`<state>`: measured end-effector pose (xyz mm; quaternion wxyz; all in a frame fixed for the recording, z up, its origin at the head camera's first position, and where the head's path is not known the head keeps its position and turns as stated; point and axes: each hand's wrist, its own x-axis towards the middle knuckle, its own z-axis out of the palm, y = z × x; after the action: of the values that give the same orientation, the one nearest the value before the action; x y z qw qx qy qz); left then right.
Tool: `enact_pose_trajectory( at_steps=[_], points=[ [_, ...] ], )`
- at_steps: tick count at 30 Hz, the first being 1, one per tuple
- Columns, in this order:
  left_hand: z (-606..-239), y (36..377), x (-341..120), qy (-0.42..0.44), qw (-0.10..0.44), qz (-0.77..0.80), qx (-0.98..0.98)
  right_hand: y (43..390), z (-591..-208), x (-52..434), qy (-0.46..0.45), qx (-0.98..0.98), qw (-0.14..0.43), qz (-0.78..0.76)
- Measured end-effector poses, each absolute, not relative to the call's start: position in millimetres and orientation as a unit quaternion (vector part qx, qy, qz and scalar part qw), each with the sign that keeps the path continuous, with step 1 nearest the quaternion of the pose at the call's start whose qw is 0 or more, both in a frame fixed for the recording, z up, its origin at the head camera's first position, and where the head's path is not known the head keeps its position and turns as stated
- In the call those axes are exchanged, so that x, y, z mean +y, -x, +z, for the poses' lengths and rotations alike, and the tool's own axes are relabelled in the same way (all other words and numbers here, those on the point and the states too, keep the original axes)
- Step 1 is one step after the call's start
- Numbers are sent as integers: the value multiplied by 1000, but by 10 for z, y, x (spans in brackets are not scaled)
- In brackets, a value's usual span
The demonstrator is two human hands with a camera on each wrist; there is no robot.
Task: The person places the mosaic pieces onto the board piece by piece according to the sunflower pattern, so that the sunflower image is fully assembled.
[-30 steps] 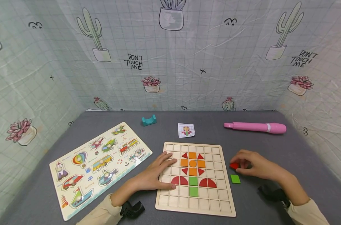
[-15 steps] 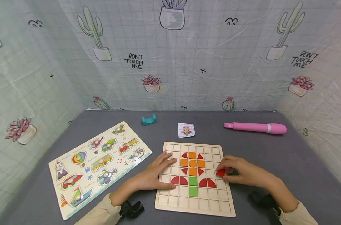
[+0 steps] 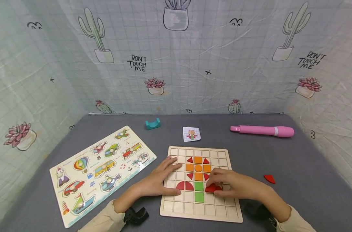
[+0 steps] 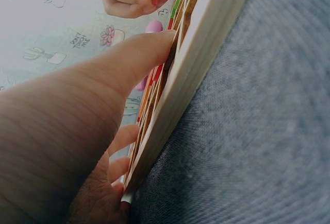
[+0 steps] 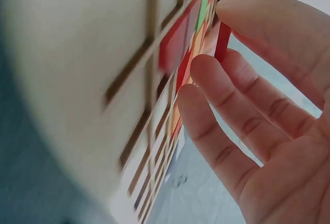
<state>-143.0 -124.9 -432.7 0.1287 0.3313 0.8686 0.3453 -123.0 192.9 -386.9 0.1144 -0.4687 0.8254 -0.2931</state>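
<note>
My right hand (image 3: pixel 235 184) pinches a small red tile (image 5: pixel 223 41) between thumb and fingertips. It is over the right half of a wooden grid board (image 3: pixel 203 217), right by the red quarter-circle tiles there, which it partly covers. My left hand (image 3: pixel 155 183) rests with spread fingers on the board's left edge, thumb lying on the grid. Set in the grid are orange squares (image 3: pixel 197 160) around an orange circle (image 3: pixel 198 168), small red triangles, two green squares (image 3: pixel 199 197) in a column, and red quarter-circle tiles (image 3: pixel 185 185) on the left.
A loose red quarter-circle tile (image 3: pixel 269 179) lies right of the board. Behind the board is a small pattern card (image 3: pixel 191 134), with a teal block (image 3: pixel 153 124) to its left and a pink wand-like object (image 3: pixel 263 130) to its right. A vehicle puzzle board (image 3: pixel 103 174) lies at left.
My right hand has carried the red tile left from beside the board to over its grid. The loose red tile has come into view; the loose green square is now out of sight.
</note>
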Motion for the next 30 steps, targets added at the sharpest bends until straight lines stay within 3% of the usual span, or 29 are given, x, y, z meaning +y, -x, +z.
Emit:
enact_pose_trajectory(
  at_steps=[7, 30],
  points=[
    [-4342, 1426, -1248, -328, 134, 346, 869, 1193, -3854, 1708, 480, 818, 153, -277],
    [-4332, 1439, -1251, -327, 142, 349, 866, 1211, -3903, 1280, 527, 817, 109, -209]
  ],
)
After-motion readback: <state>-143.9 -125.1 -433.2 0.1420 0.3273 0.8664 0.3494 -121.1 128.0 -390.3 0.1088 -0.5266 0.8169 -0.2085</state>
